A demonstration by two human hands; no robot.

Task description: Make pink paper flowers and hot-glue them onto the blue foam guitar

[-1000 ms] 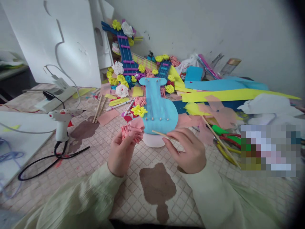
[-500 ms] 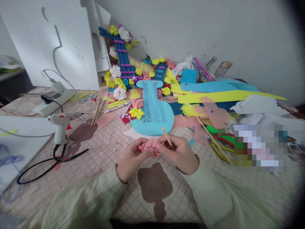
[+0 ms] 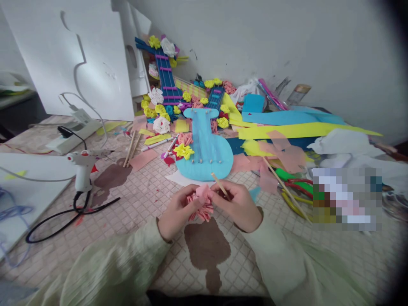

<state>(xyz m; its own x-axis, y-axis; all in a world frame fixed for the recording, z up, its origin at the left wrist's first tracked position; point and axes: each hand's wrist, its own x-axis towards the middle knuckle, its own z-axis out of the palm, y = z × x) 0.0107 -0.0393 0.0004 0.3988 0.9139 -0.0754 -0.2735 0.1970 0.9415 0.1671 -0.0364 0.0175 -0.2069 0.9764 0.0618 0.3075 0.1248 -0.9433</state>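
Observation:
Between my hands, above the table's near middle, is a ruffled pink crepe-paper flower (image 3: 204, 208). My left hand (image 3: 178, 212) is closed round its left side, the thumb pressed on the folds. My right hand (image 3: 239, 206) pinches the flower's upper right edge and also holds a thin wooden stick (image 3: 219, 185), which slants up to the left from its fingers. Just beyond my hands lies a light-blue guitar shape (image 3: 204, 157) with small pegs and strings. A yellow paper flower (image 3: 184, 151) sits at its lower left edge. My right fingertips are partly hidden.
A white glue gun (image 3: 83, 170) with a black cord stands at left, near a power strip (image 3: 75, 136). Dark-blue guitar pieces (image 3: 167, 80) among paper flowers lean at the back. Yellow paper strips (image 3: 306, 131), another stick (image 3: 280, 182) and pliers (image 3: 295, 202) lie to the right.
The pink flower has turned in my hands, so more of its ruffled underside shows. The stick in my right hand has tipped further left. The view has shifted slightly.

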